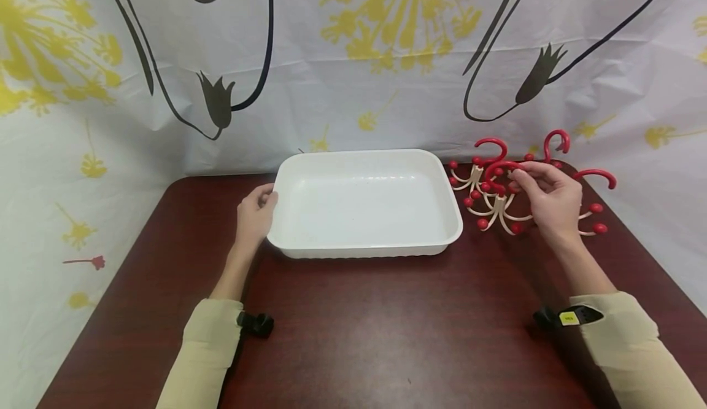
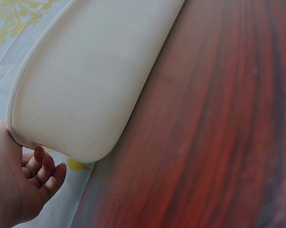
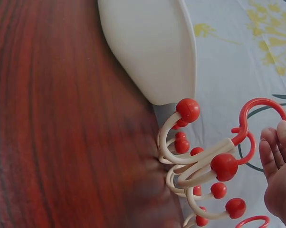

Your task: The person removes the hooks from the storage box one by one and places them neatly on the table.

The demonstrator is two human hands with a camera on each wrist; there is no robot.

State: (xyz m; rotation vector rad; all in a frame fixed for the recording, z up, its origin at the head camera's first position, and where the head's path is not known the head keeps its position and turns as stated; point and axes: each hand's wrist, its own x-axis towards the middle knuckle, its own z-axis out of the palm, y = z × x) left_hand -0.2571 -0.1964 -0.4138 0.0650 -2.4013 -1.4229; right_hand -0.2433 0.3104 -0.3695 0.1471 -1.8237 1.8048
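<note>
A white rectangular plastic tub point(image 1: 364, 212) stands at the back middle of the table. At its left end my left hand point(image 1: 256, 215) grips the rim; in the left wrist view the fingers point(image 2: 47, 166) curl under the lip, and the thumb is hidden. To the tub's right, my right hand point(image 1: 555, 203) pinches the red hook of a multi-arm hanger point(image 1: 499, 206), which has curved cream arms and red ball tips. In the right wrist view the held hanger point(image 3: 204, 161) hangs from its hook, overlapping others behind it. Whether its arms touch the table, I cannot tell.
More hangers of the same kind point(image 1: 476, 175) stand crowded in the back right corner, partly behind my right hand. The dark reddish wooden table point(image 1: 386, 329) ends against a white patterned cloth point(image 1: 375, 102) at the back and sides.
</note>
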